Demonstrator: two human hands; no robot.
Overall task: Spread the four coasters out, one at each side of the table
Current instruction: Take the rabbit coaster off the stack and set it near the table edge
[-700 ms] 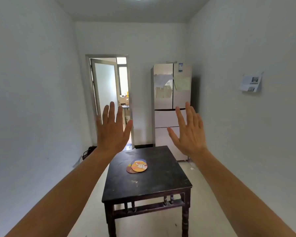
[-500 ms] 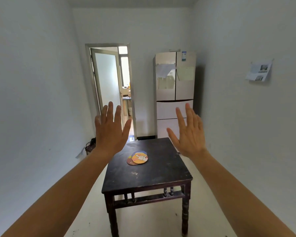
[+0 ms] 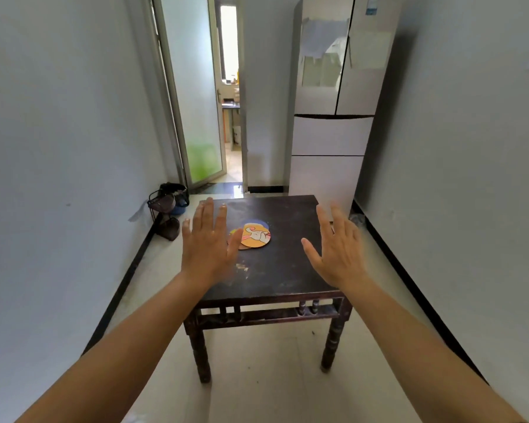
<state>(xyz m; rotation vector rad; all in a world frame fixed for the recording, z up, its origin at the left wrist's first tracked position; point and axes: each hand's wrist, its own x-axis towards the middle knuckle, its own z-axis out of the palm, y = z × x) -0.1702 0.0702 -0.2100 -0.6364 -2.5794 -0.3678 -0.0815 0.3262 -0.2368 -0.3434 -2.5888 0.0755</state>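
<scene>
A small pile of round coasters lies overlapped near the middle of a dark square wooden table; the top one is orange with a cartoon animal, and a blue edge shows behind it. My left hand is held up flat with fingers spread, in front of the table's left part, its thumb side covering the pile's left edge. My right hand is held up the same way over the table's right part. Both hands hold nothing.
A tall white fridge stands behind the table against the right wall. An open glass door leads out at the back. A dark wire rack with a bag sits on the floor by the left wall.
The view has tipped downward and come closer to the table. Both open hands now appear lower, in front of the tabletop instead of the far wall.
</scene>
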